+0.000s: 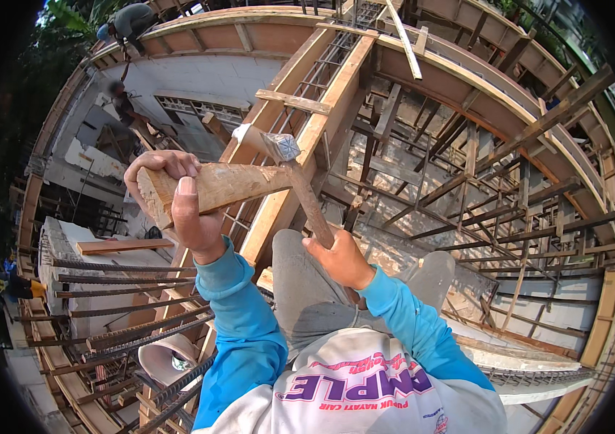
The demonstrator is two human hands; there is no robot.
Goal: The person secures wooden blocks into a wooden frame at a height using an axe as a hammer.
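Note:
My left hand (197, 226) is wrapped round a short wedge-like piece of wood (238, 186), thumb on the near side and fingers over its top. The wood is raised in front of me, its broad end to the left and its narrow end to the right. Closed round the wooden handle of a hammer (309, 202) is my right hand (345, 259), above my knees. The hammer's metal head (283, 147) stands up just beyond the narrow end of the wood. In this view the handle crosses that end; whether they touch I cannot tell.
Wooden beam formwork (336, 87) with a rebar cage runs away ahead of me. Several rebar ends (126, 281) jut out at my left, near a pale cap (166, 359). Props and braces (459, 173) stand below at right. Two people (132, 25) (130, 112) are at far left.

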